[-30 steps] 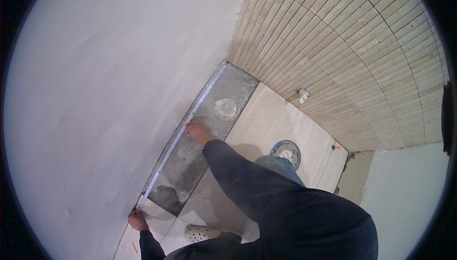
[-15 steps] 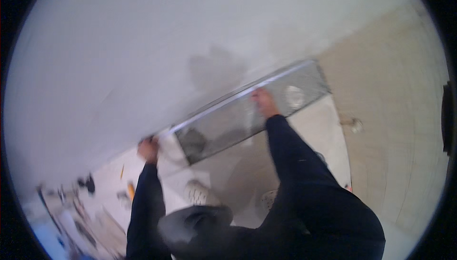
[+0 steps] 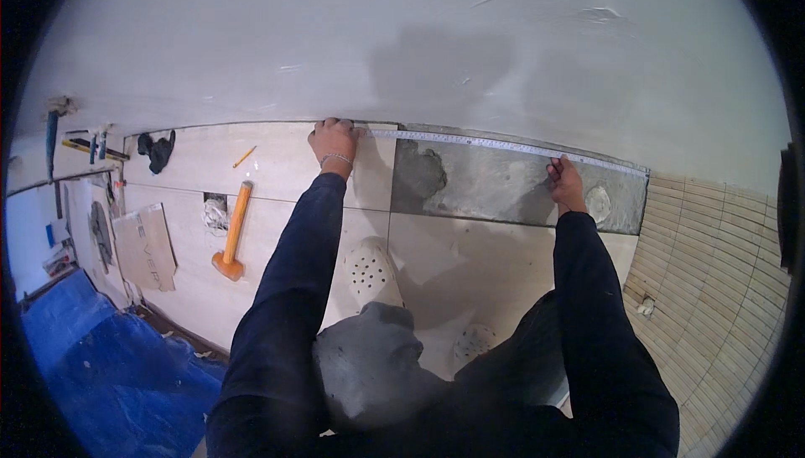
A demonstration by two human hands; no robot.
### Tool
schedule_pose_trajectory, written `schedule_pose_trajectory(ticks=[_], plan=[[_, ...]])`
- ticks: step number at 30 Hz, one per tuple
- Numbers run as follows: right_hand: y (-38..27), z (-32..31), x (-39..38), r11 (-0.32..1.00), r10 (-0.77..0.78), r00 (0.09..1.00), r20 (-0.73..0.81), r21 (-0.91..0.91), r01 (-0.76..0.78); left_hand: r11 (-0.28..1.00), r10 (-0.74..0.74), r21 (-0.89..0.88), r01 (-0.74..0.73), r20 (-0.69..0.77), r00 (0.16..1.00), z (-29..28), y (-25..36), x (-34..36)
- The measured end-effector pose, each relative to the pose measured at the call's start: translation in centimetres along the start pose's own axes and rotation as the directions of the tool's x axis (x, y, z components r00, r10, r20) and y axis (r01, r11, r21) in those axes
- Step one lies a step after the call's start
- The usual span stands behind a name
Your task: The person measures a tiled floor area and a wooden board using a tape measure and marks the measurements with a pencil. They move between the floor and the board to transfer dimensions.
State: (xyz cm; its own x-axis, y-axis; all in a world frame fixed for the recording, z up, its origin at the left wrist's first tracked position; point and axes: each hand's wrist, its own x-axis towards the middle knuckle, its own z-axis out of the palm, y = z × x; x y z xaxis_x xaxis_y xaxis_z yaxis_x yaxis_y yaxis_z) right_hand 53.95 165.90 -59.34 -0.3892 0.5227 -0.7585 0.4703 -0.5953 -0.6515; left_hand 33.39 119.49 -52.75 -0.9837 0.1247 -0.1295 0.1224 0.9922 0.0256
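A tape measure's pale blade (image 3: 470, 140) stretches along the foot of the wall, across a bare grey strip of floor (image 3: 490, 181) toward the ribbed wall at the right. My left hand (image 3: 334, 146), a bracelet at its wrist, is closed at the blade's left end over the light floor tiles (image 3: 453, 244); the tape's case is hidden by the fingers. Further right, my right hand (image 3: 567, 183) pinches the blade's near edge above the strip. Dark grey patches of mortar and a pale round spot (image 3: 597, 205) show on the strip.
Left of my left arm lie an orange mallet (image 3: 236, 236), a pencil (image 3: 245, 156) and a dark lump (image 3: 157, 151). A piece of cardboard (image 3: 144, 248) and a blue tarp (image 3: 109, 366) are further left. Ribbed cladding (image 3: 713, 248) stands right. My shoes (image 3: 369, 273) rest on the tiles.
The view has turned and sharpened, so the strip now runs nearly level. Both hands keep to the tape; my right hand now sits further right along it, nearer the round spot.
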Motion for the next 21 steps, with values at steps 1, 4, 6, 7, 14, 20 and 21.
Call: schedule_pose_trajectory(ticks=[1, 4, 6, 7, 14, 20, 21], plan=[[0.0, 0.1, 0.0, 1.000, 0.008, 0.999, -0.031, -0.016, -0.008, 1.000, -0.008, -0.003, 0.008, 0.006, 1.000, -0.1, 0.0, -0.1], [0.6, 1.5, -0.1, 0.999, 0.029, 0.999, -0.045, -0.012, -0.030, 0.999, -0.027, 0.017, 0.027, -0.024, 0.999, 0.2, -1.2, -0.3], [1.3, 1.2, 0.7, 0.999, 0.035, 0.998, -0.042, 0.004, -0.035, 1.000, -0.012, 0.002, 0.013, -0.077, 0.997, 0.7, -1.7, -0.5], [1.5, 0.7, 1.4, 0.998, -0.010, 1.000, -0.022, 0.055, 0.011, 1.000, -0.019, -0.004, 0.019, -0.076, 0.997, 0.9, -1.6, -0.4], [2.4, 1.9, 1.1, 0.990, -0.062, 0.998, 0.000, 0.130, 0.062, 0.998, -0.043, 0.037, 0.045, -0.047, 0.998, 1.1, -3.1, -0.1], [0.8, 0.0, 1.9, 0.999, -0.051, 0.993, -0.106, -0.021, 0.049, 0.883, 0.094, -0.392, -0.260, -0.395, 0.914, 1.7, -4.0, -0.7], [0.7, -0.4, 2.1, 0.992, -0.125, 0.990, -0.060, -0.006, 0.124, 0.808, 0.059, -0.525, -0.270, -0.383, 0.922, 1.9, -5.6, -0.5]])
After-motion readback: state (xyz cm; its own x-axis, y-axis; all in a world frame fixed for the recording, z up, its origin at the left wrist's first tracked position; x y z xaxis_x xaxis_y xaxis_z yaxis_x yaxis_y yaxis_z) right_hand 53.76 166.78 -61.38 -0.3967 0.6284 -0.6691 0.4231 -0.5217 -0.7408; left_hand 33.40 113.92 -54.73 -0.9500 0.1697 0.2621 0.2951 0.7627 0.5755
